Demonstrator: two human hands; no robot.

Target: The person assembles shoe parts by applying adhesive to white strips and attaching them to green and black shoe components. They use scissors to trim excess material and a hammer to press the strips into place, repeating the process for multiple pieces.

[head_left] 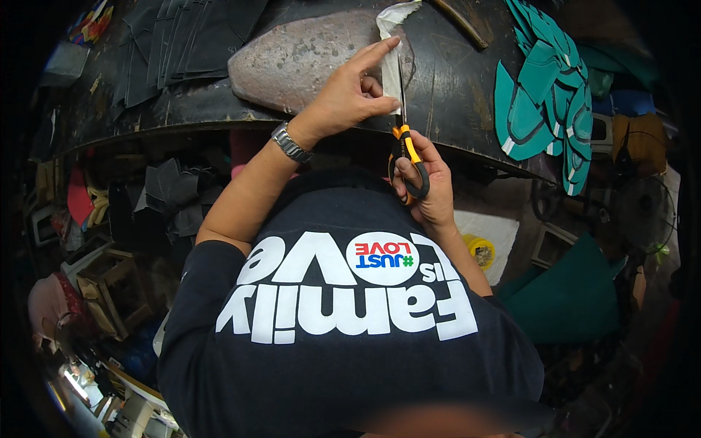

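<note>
Near the upper middle of the frame, the left hand (pixel 349 93) lies on a narrow white strip (pixel 391 55) that runs up the dark, curved desk (pixel 453 95). The index finger is stretched out along the strip toward its upper end, while the thumb and the other fingers (pixel 372 86) press against its lower part, holding it flat. A metal watch (pixel 290 143) sits on that wrist.

Just below and to the right, the right hand (pixel 427 186) holds a pair of scissors (pixel 404 139) with orange-and-black handles. Its fingers are curled through and around the handle loops, and the thin blades point upward along the right edge of the strip, touching it beside the left hand's fingers. Whether the blades are parted cannot be told.

The strip lies across the right end of a large, worn, pinkish-grey rounded slab (pixel 299 58) on the desk. In the upper left of the frame a stack of dark cut pieces (pixel 175 44) lies on the desk, and at the upper right a fan of teal cut pieces (pixel 544 95) overlaps its edge. A small yellow pot (pixel 480 250) shows lower right, past the right forearm.
</note>
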